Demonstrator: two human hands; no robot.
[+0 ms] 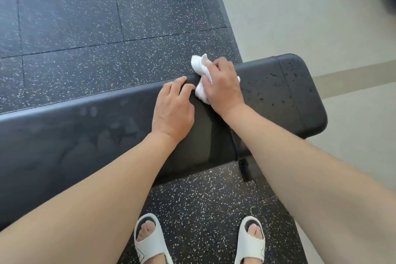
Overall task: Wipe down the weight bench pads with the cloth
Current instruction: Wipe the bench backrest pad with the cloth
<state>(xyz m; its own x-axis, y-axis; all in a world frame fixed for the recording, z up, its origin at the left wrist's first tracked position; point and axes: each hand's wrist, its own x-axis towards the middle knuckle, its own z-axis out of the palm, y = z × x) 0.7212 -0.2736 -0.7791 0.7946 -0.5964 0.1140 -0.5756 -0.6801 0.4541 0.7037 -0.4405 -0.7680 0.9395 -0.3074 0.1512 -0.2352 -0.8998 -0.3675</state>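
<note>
A black padded weight bench [85, 135] runs across the view from lower left to upper right, and its right end pad [295, 92] is dotted with dark droplets. My right hand [222, 85] grips a crumpled white cloth [200, 66] and presses it on the far edge of the bench, near the seam between the pads. My left hand [173, 109] rests flat on the pad just left of the cloth, fingers spread toward the far edge. Smudged streaks show on the long pad to the left.
Dark speckled rubber floor tiles [85, 28] lie beyond and under the bench. A pale smooth floor [300, 17] starts at the right. My feet in white slides [150, 240] stand close to the bench's near side. A bench leg [244, 167] drops below the seam.
</note>
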